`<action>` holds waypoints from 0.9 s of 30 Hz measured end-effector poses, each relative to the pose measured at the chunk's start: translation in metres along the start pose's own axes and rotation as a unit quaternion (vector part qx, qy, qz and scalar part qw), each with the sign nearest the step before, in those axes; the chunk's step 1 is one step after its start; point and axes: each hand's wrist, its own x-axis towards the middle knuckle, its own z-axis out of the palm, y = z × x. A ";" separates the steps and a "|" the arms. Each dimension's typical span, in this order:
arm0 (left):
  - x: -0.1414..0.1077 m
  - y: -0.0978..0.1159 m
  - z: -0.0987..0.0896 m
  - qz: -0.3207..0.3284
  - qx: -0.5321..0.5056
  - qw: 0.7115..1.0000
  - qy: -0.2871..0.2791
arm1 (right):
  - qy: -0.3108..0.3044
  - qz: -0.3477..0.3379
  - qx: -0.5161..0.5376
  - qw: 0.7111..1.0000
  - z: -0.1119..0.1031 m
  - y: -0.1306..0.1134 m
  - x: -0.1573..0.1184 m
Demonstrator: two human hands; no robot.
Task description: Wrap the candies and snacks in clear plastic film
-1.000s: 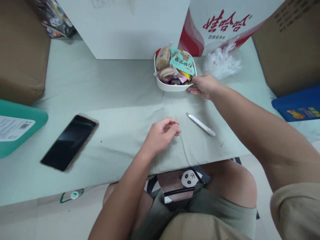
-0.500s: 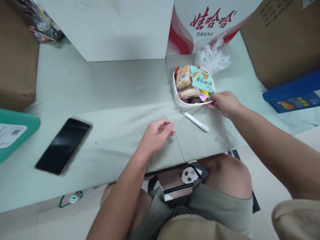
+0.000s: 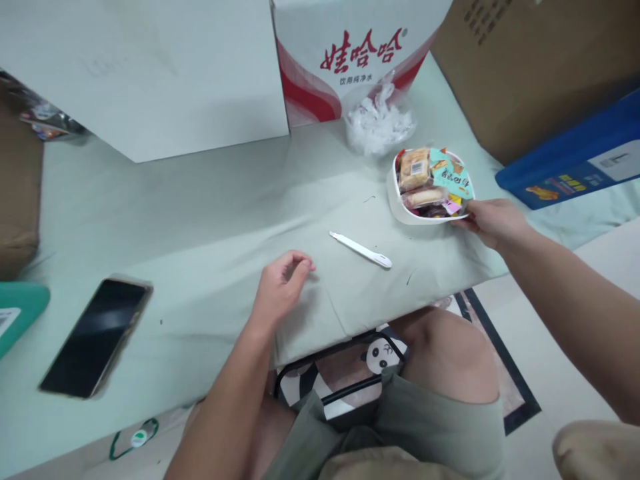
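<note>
My right hand point(image 3: 493, 223) is closed on the near right rim of a white plastic bowl point(image 3: 397, 203), its thumb over the edge and some fingers hidden below. Wrapped snacks fill the bowl, among them a pastry point(image 3: 415, 168) in clear film and a turquoise packet point(image 3: 450, 172). My left hand point(image 3: 283, 287) rests near the table's front edge with its fingers curled in towards the thumb, and nothing shows in it. Between the two hands lies a slim white utility knife point(image 3: 361, 250), touched by neither.
Behind the bowl sits a crumpled clear plastic bag point(image 3: 380, 123) against a red-and-white carton point(image 3: 360, 57). A white box point(image 3: 200, 80) stands left of it. A brown carton point(image 3: 540, 73) and blue box point(image 3: 565, 157) are at right. A phone point(image 3: 95, 337) lies at left by a green object point(image 3: 23, 310).
My right hand has moved the bowl to the right, away from the plastic bag and the knife. The view has shifted too. My left hand stays curled near the table's front edge.
</note>
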 end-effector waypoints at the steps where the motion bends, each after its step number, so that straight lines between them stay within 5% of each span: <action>1: 0.001 -0.001 0.001 0.010 0.031 0.999 -0.002 | 0.032 0.005 0.016 0.999 -0.003 -0.002 0.006; 4: 0.002 -0.004 0.004 0.037 0.107 0.993 -0.029 | 0.121 0.024 0.071 0.990 -0.010 -0.011 0.020; 7: 0.002 -0.003 0.004 0.053 0.145 0.987 -0.037 | 0.145 0.032 0.119 0.982 -0.013 -0.015 0.023; 12: 0.001 -0.002 0.005 0.074 0.174 0.981 -0.043 | 0.026 0.056 0.204 0.977 -0.001 -0.010 -0.005; 16: 0.001 -0.003 0.005 0.087 0.189 0.977 -0.044 | -0.051 0.030 0.315 0.947 0.021 -0.018 -0.013; 27: 0.000 -0.007 0.006 0.125 0.222 0.966 -0.046 | -0.006 -0.045 0.221 0.974 0.067 -0.079 0.077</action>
